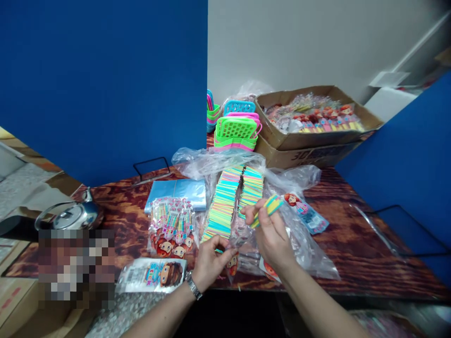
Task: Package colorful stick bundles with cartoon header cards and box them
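My right hand (271,234) is closed around a small bunch of yellow and turquoise sticks (269,209), raised over the plastic. Lower and to the left, my left hand (213,260) has its thumb and fingers pinched together at the near end of a long row of coloured sticks (221,202). A bit of green shows by those fingertips, but what they grip is unclear. Beside that row runs a shorter row of coloured sticks (252,188). Both rows lie on clear plastic sheeting (310,253). A printed character bag (308,213) lies right of my right hand.
Filled printed packets (172,225) lie left of the rows, before a stack of blue plastic bags (179,192). A silver printed packet (153,274) overhangs the front edge. A metal kettle (73,216) stands left. Behind are coloured baskets (236,129) and a packet-filled cardboard box (310,138).
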`<move>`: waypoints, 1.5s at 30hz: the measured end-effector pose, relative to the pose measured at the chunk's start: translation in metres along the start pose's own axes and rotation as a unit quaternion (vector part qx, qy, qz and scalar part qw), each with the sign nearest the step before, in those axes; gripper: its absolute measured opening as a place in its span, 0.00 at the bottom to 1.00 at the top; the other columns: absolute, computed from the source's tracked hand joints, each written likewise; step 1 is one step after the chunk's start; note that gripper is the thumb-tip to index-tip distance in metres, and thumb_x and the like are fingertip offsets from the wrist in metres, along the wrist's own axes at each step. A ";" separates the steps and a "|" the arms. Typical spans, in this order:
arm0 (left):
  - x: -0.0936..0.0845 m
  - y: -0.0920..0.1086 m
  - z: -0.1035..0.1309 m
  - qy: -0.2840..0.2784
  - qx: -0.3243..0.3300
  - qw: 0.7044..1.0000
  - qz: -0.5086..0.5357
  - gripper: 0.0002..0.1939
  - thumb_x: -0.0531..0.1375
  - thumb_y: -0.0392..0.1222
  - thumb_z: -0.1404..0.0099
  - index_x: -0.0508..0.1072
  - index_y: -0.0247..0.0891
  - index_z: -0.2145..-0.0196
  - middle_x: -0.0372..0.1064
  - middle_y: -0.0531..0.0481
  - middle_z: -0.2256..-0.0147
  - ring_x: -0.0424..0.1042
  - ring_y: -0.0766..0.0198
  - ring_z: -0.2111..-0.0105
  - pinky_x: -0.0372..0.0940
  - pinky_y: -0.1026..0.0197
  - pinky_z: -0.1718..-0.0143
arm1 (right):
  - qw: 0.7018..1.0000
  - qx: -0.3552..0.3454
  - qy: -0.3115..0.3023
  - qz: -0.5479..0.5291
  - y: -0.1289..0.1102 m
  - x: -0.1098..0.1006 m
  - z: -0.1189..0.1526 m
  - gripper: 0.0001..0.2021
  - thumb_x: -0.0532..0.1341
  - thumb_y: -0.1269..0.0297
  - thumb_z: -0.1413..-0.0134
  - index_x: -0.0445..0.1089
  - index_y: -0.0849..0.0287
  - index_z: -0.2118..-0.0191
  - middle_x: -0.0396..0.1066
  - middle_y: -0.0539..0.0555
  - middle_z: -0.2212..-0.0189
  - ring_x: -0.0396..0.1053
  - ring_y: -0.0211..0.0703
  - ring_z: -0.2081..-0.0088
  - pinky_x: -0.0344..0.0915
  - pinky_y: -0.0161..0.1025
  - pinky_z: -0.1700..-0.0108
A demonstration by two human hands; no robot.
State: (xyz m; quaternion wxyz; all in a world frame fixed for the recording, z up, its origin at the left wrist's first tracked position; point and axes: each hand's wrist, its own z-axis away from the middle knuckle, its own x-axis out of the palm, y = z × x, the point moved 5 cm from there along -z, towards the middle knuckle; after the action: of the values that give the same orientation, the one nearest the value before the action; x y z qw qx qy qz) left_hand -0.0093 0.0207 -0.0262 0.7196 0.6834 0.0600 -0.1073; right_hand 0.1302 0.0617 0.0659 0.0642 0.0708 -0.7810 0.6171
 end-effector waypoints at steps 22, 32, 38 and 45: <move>-0.016 0.025 -0.006 -0.003 0.126 0.990 -0.065 0.06 0.59 0.41 0.40 0.73 0.37 0.68 0.74 0.48 0.71 0.72 0.62 0.70 0.65 0.63 0.67 | 0.918 -0.129 -0.148 0.344 -0.013 -0.011 0.014 0.15 0.52 0.65 0.41 0.60 0.54 0.49 0.64 0.59 0.50 0.61 0.47 0.47 0.60 0.48 0.47; -0.019 0.029 -0.001 -0.023 0.180 0.979 -0.094 0.08 0.58 0.39 0.38 0.73 0.37 0.62 0.75 0.46 0.66 0.72 0.61 0.65 0.65 0.62 0.63 | 0.759 -0.346 -0.202 0.513 -0.031 0.004 0.024 0.13 0.60 0.70 0.49 0.68 0.49 0.57 0.73 0.52 0.63 0.70 0.41 0.61 0.57 0.50 0.46; -0.020 0.030 -0.001 -0.013 0.185 0.978 -0.097 0.07 0.58 0.39 0.38 0.73 0.38 0.62 0.75 0.46 0.66 0.72 0.61 0.66 0.65 0.61 0.64 | 0.793 -0.316 -0.196 0.483 -0.029 0.002 0.020 0.14 0.60 0.69 0.48 0.67 0.51 0.55 0.72 0.54 0.60 0.70 0.43 0.57 0.60 0.50 0.47; -0.021 0.034 0.000 -0.019 0.194 0.977 -0.090 0.07 0.57 0.39 0.38 0.73 0.39 0.62 0.75 0.46 0.66 0.72 0.61 0.65 0.65 0.61 0.63 | 0.822 -0.273 -0.230 0.444 -0.022 0.006 0.019 0.09 0.59 0.68 0.47 0.66 0.53 0.59 0.73 0.55 0.62 0.71 0.44 0.60 0.64 0.48 0.52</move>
State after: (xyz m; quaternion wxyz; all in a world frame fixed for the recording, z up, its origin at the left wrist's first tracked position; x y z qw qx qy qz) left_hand -0.0221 0.0237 0.0114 0.5619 0.7995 0.0855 -0.1941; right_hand 0.1284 0.0376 0.0837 -0.3814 -0.1636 -0.8568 0.3060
